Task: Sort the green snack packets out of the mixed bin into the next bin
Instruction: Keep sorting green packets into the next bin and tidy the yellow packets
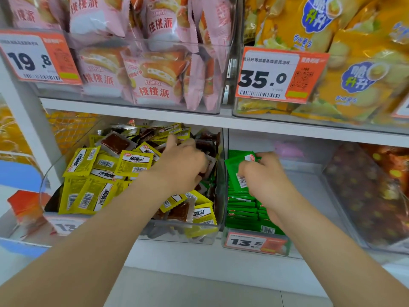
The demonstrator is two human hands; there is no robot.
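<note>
- Head view, centre of frame: your left hand (183,165) reaches into the clear mixed bin (168,237). The knuckles are up and the fingers are dug down among yellow packets (135,162) and dark red packets (205,140) near the bin's right wall. Whether it grips anything cannot be told.
- Right of centre: your right hand (265,180) pinches a small fan of green packets (235,167). They jut up and to the left of the knuckles, over the next bin (309,196).
- Lower right of centre, below that hand: a green stack (243,209) lies flat in the same bin, behind an orange price tag (254,242) reading 13.5.
</note>
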